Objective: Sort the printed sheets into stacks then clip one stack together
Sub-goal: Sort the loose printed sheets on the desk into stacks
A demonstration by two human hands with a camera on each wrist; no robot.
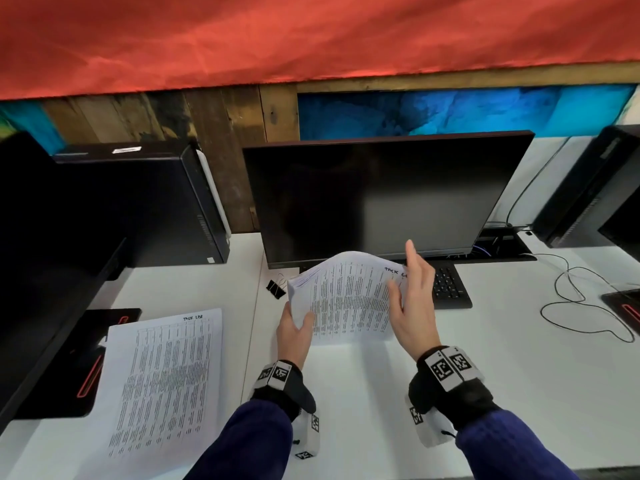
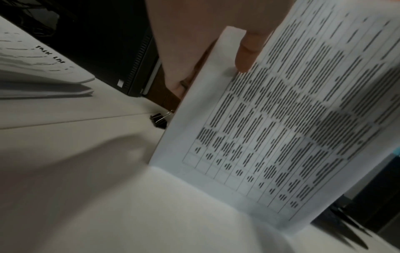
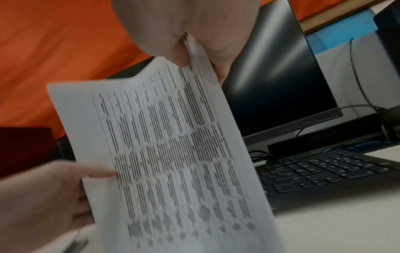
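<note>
Both hands hold a stack of printed sheets [image 1: 346, 299] up off the white desk [image 1: 381, 393], bowed, in front of the monitor. My left hand [image 1: 298, 323] grips its lower left corner, thumb on top. My right hand [image 1: 405, 292] pinches the right edge, index finger pointing up. In the right wrist view the sheets [image 3: 173, 154] sit pinched between thumb and fingers [image 3: 218, 56]. The left wrist view shows the thumb [image 2: 249, 51] on the printed table [image 2: 281, 119]. A second stack of sheets [image 1: 166, 382] lies flat at the left. A black binder clip [image 1: 277, 288] lies beside the held stack's far left corner.
A dark monitor [image 1: 374, 199] stands right behind the held sheets, with a black keyboard [image 1: 450, 285] under its right side. PC towers [image 1: 145, 202] stand at back left and far right [image 1: 595, 188]. Loose cables [image 1: 581, 299] trail on the right. A black monitor base [image 1: 79, 362] sits at the left.
</note>
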